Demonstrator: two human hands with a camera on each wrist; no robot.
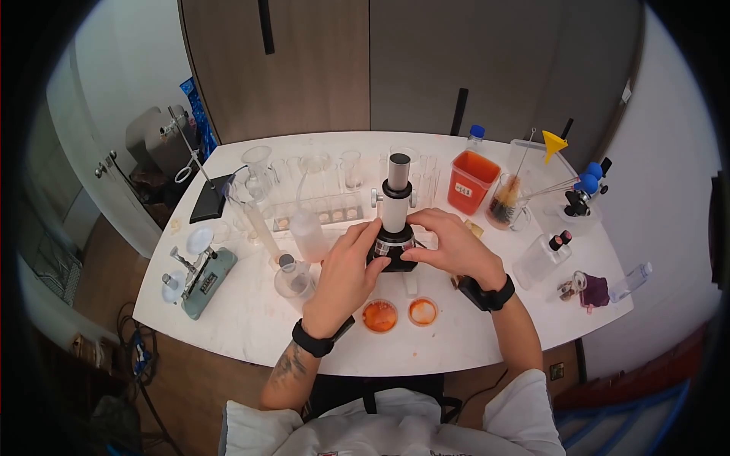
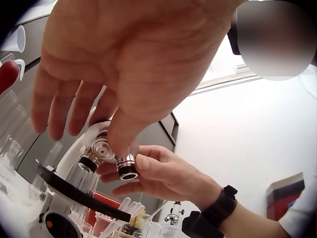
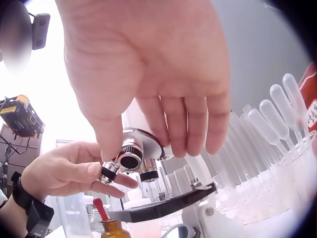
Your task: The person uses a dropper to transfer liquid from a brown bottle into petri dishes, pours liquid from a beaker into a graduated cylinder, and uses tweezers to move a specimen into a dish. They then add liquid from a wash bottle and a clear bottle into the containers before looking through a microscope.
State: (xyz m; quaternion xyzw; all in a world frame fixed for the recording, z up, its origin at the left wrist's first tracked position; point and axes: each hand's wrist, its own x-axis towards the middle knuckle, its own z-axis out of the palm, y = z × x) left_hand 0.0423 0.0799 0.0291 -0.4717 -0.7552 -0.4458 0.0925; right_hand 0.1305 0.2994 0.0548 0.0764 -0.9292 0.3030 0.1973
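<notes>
Both hands are at the white and black microscope (image 1: 395, 204) in the head view. My left hand (image 1: 347, 266) is on its left side, thumb and index finger at the revolving nosepiece, other fingers extended. My right hand (image 1: 455, 245) mirrors it from the right. Low views show silver and black objective lenses (image 2: 128, 171) projecting from the nosepiece. The right thumb rests against one objective (image 3: 110, 171), its fingers reaching behind. Beneath the lenses lies the black stage (image 3: 166, 206). Nearer the body, two shallow dishes with orange matter sit on the table, the left dish (image 1: 364, 317) being fuller.
Left of the microscope stand a clear squeeze bottle (image 1: 308, 235), a test tube rack (image 1: 342, 216) and a green balance (image 1: 209, 283). An orange-red container (image 1: 473, 182), a beaker with brushes (image 1: 502, 201) and a clear bottle (image 1: 537, 260) are on the right.
</notes>
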